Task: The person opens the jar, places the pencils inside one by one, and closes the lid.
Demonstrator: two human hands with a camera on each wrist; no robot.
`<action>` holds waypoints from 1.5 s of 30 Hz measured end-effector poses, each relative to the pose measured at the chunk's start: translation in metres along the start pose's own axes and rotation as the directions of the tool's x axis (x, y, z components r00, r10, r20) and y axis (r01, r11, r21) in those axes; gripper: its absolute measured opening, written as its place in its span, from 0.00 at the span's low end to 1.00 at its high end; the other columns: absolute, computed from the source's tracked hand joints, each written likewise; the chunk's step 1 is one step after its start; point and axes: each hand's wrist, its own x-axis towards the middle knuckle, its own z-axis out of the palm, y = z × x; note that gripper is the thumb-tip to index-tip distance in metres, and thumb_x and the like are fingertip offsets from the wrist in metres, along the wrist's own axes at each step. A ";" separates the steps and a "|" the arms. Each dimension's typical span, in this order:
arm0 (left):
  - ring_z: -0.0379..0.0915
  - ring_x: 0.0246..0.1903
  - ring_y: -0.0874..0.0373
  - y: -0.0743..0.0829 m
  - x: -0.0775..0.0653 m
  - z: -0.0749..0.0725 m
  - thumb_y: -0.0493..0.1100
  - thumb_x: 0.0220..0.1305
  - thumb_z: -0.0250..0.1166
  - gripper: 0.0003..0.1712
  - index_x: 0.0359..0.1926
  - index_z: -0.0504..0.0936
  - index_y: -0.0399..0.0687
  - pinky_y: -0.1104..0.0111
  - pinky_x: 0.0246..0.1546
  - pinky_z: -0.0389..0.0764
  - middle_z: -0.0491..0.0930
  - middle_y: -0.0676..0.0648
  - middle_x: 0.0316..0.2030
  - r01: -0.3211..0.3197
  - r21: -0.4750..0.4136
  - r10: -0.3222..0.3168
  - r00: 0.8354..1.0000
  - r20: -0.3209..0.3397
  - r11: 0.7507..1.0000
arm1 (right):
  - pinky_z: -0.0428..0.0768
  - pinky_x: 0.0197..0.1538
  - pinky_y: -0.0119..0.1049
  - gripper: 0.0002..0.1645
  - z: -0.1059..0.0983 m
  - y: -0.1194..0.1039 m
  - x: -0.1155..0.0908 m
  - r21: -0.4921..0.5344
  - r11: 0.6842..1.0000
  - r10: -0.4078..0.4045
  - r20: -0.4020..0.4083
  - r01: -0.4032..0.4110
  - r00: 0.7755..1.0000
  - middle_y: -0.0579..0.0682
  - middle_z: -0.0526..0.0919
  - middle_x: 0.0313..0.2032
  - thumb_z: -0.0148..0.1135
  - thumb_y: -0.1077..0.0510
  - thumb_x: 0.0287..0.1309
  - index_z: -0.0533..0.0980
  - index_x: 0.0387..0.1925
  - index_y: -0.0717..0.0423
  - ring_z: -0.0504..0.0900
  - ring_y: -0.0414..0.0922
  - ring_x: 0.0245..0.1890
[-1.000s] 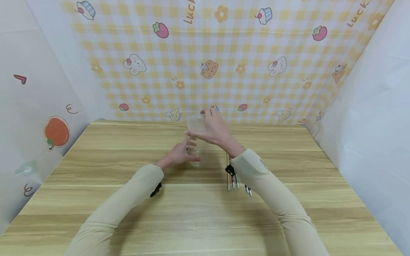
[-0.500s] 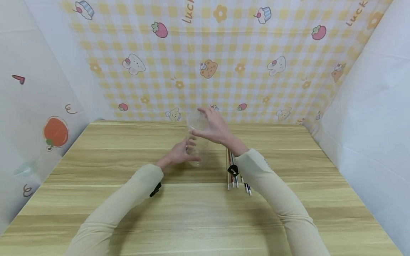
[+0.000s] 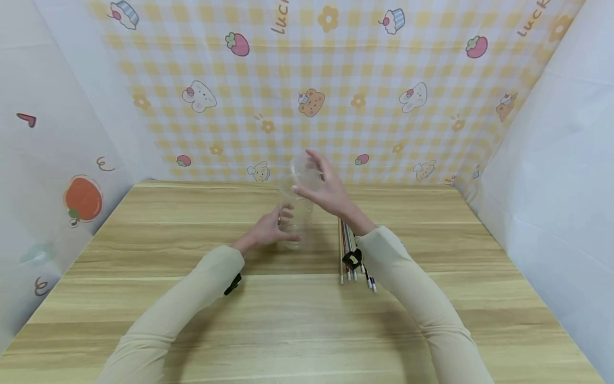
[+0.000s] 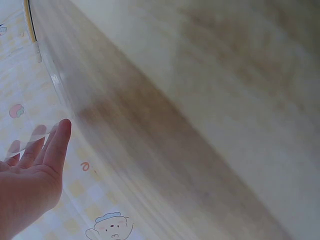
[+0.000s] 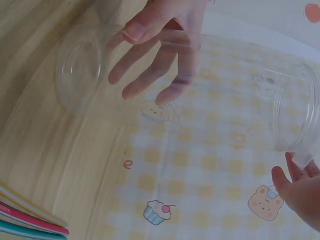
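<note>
A clear plastic jar (image 3: 301, 213) stands on the table ahead of me, its see-through wall faint in every view. My left hand (image 3: 265, 232) grips it low down, with the thumb in front and the fingers behind. Through the plastic in the right wrist view, those fingers (image 5: 150, 70) show spread around the body near its round base (image 5: 80, 70). A clear lid (image 3: 302, 169) is at the jar's top, tilted and raised off the rim on the right. My right hand (image 3: 331, 189) holds this lid between thumb and fingers.
Several pencils (image 3: 346, 256) with white eraser ends lie on the wooden table (image 3: 288, 330), partly under my right forearm. A yellow checked cloth (image 3: 360, 69) hangs behind the table, with white cloths on both sides.
My right hand has risen and moved slightly right, and the lid has come up with it from the jar's rim. My left hand and the jar have stayed in place.
</note>
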 end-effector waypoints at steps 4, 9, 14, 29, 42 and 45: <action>0.63 0.51 0.43 0.001 -0.001 0.000 0.46 0.42 0.72 0.46 0.60 0.54 0.51 0.52 0.51 0.64 0.65 0.38 0.55 -0.002 -0.001 0.002 1.000 0.006 1.000 | 0.58 0.59 0.42 0.50 -0.006 -0.002 -0.003 0.108 0.994 0.008 -0.045 -0.003 0.999 0.54 0.55 0.59 0.66 0.58 0.46 0.47 0.66 0.43 0.59 0.50 0.58; 0.62 0.52 0.42 -0.001 0.000 0.000 0.48 0.41 0.73 0.47 0.59 0.54 0.51 0.52 0.52 0.64 0.65 0.39 0.55 -0.006 0.003 0.006 1.000 0.007 1.000 | 0.54 0.61 0.43 0.48 -0.015 -0.014 -0.011 0.208 0.978 0.002 -0.055 0.009 0.998 0.57 0.55 0.58 0.62 0.64 0.48 0.46 0.67 0.48 0.62 0.54 0.56; 0.62 0.51 0.42 -0.003 0.001 0.000 0.47 0.40 0.73 0.48 0.60 0.55 0.49 0.52 0.52 0.64 0.65 0.38 0.54 -0.020 0.003 0.020 1.000 0.005 1.000 | 0.54 0.60 0.49 0.42 -0.019 -0.014 -0.015 0.239 0.971 0.007 -0.062 0.008 0.998 0.58 0.56 0.57 0.58 0.65 0.50 0.50 0.65 0.55 0.58 0.52 0.58; 0.63 0.51 0.42 -0.002 0.001 -0.001 0.48 0.39 0.73 0.48 0.59 0.55 0.48 0.54 0.52 0.64 0.65 0.38 0.54 -0.024 -0.009 0.024 1.000 -0.002 1.000 | 0.56 0.60 0.41 0.43 -0.030 0.019 -0.025 0.376 0.927 0.051 -0.092 -0.013 0.994 0.58 0.58 0.58 0.61 0.65 0.49 0.46 0.61 0.60 0.58 0.53 0.59; 0.63 0.51 0.42 -0.001 0.001 -0.001 0.47 0.38 0.74 0.48 0.59 0.55 0.48 0.54 0.52 0.64 0.65 0.38 0.54 -0.019 -0.012 0.019 1.000 -0.008 1.000 | 0.57 0.60 0.45 0.40 -0.041 0.033 -0.043 0.340 0.938 0.105 -0.097 -0.066 0.990 0.60 0.58 0.59 0.62 0.67 0.48 0.50 0.58 0.66 0.60 0.55 0.57; 0.62 0.51 0.42 -0.001 0.001 -0.001 0.47 0.38 0.74 0.48 0.59 0.55 0.48 0.54 0.52 0.64 0.65 0.39 0.54 -0.014 -0.008 0.014 1.000 -0.008 1.000 | 0.57 0.60 0.44 0.39 -0.045 0.032 -0.049 0.323 0.943 0.117 -0.102 -0.078 0.988 0.61 0.59 0.59 0.61 0.68 0.47 0.50 0.58 0.68 0.59 0.55 0.57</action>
